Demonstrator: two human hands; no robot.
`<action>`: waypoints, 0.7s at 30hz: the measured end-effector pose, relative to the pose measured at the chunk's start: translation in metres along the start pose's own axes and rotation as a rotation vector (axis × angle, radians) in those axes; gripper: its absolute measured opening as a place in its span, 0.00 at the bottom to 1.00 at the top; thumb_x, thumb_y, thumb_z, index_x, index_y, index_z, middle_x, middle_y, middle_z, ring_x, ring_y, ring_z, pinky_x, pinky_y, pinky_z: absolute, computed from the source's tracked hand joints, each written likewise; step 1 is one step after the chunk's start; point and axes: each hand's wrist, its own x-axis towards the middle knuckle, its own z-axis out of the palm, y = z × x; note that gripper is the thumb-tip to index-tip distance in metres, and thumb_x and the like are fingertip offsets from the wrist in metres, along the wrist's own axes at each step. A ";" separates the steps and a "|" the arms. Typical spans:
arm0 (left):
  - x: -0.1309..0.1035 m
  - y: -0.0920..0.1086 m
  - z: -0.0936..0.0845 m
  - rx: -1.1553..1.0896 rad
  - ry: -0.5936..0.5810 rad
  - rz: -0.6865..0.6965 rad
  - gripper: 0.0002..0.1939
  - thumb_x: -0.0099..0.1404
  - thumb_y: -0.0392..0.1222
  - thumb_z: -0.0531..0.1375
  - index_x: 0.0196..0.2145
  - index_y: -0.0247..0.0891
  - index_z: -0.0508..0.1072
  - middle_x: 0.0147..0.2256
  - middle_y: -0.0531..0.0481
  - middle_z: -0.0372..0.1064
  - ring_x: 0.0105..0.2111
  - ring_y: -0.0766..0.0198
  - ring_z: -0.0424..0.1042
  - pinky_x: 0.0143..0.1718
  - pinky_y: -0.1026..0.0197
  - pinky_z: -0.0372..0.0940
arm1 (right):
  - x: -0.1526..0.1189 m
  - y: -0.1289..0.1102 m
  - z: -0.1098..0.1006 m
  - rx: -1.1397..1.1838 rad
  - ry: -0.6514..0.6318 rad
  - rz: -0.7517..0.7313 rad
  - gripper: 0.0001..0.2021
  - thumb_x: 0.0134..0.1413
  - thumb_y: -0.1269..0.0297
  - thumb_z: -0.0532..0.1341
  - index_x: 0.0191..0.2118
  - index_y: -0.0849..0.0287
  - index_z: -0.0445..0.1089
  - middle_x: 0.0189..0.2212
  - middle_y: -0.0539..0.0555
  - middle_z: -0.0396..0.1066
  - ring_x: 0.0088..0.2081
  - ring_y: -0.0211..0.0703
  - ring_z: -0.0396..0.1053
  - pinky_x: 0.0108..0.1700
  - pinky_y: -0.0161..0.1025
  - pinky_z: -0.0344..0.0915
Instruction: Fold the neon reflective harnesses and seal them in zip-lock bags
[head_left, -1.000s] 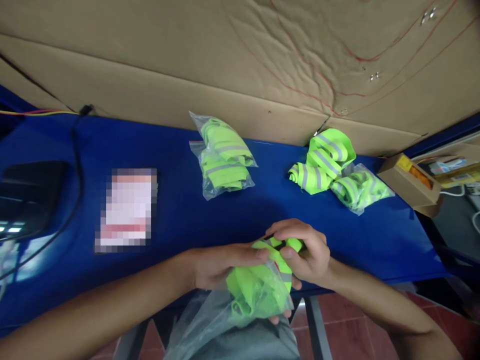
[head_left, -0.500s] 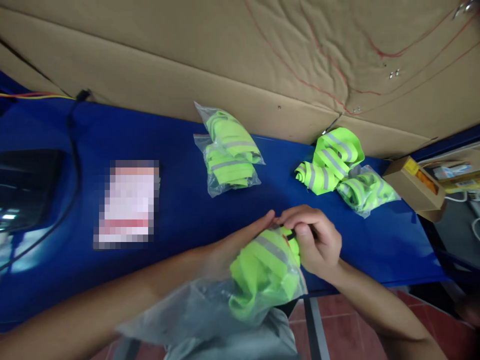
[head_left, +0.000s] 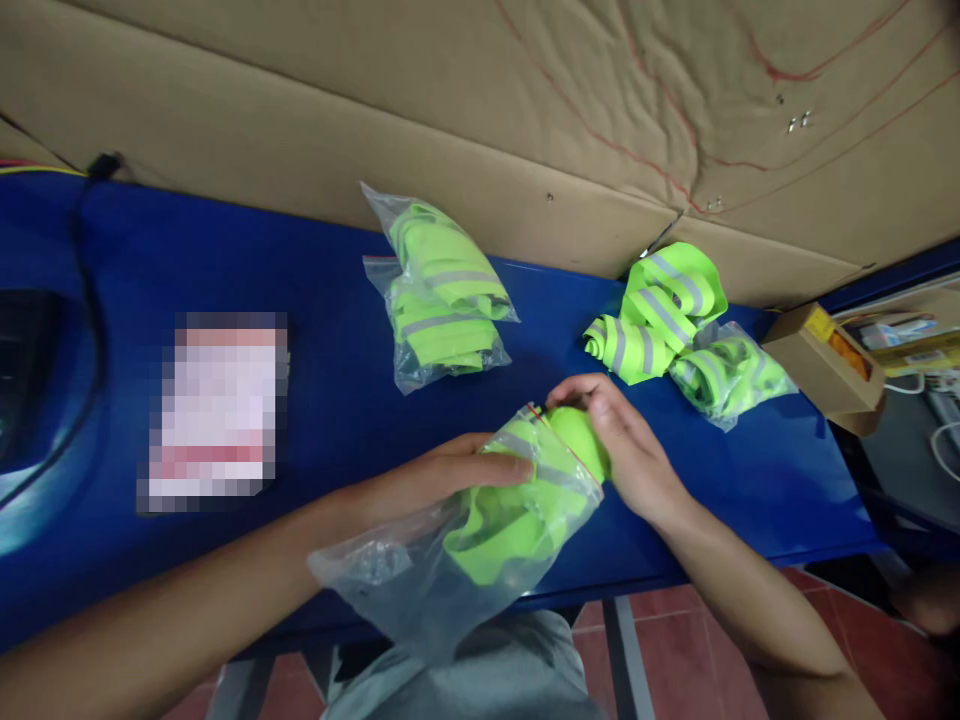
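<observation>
A clear plastic bag (head_left: 420,580) lies over the near edge of the blue table, with a lime-yellow reflective strap (head_left: 495,530) bunched inside. My left hand (head_left: 480,468) is closed round the bag, its thumb across the front. Part of the strap bulges out of the bag's red-lined mouth. Against that bulge my right hand (head_left: 619,440) curls its fingers, gripping the strap; its fingertips are partly hidden behind it.
Two bagged straps (head_left: 446,290) overlap at the back. Loose straps (head_left: 660,310) and another bagged one (head_left: 731,375) lie back right, beside an open cardboard box (head_left: 825,370). A blurred-out flat item (head_left: 217,410) and a black cable (head_left: 94,330) are at left.
My left thumb has come over the front of the bag. My right hand has shifted its grip, and more strap bulges at the bag's mouth. The camera view has shifted slightly.
</observation>
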 end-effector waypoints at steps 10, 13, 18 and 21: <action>-0.002 -0.002 -0.002 -0.061 0.068 0.142 0.48 0.53 0.56 0.78 0.68 0.47 0.68 0.54 0.45 0.79 0.43 0.56 0.81 0.42 0.60 0.74 | -0.009 -0.003 -0.009 -0.235 -0.416 -0.243 0.48 0.61 0.51 0.70 0.79 0.44 0.44 0.74 0.58 0.58 0.71 0.55 0.64 0.70 0.51 0.67; -0.005 -0.003 0.001 -0.035 0.089 0.161 0.52 0.53 0.55 0.78 0.71 0.51 0.63 0.60 0.44 0.75 0.54 0.48 0.79 0.47 0.57 0.74 | -0.013 -0.009 -0.001 -0.272 -0.392 -0.293 0.46 0.62 0.55 0.71 0.78 0.44 0.46 0.72 0.59 0.61 0.72 0.55 0.63 0.71 0.54 0.67; -0.008 0.004 0.001 0.079 0.131 0.328 0.50 0.56 0.60 0.76 0.71 0.51 0.62 0.62 0.45 0.72 0.61 0.44 0.73 0.56 0.53 0.70 | -0.015 -0.006 0.000 -0.260 -0.076 -0.359 0.30 0.58 0.61 0.74 0.64 0.47 0.70 0.57 0.58 0.76 0.60 0.53 0.74 0.62 0.50 0.74; -0.010 0.005 0.000 0.185 0.128 0.368 0.46 0.59 0.60 0.73 0.70 0.50 0.64 0.61 0.46 0.73 0.63 0.43 0.71 0.61 0.50 0.67 | -0.015 -0.003 -0.004 -0.193 -0.168 -0.421 0.31 0.59 0.67 0.73 0.66 0.45 0.68 0.56 0.54 0.78 0.56 0.48 0.77 0.58 0.42 0.76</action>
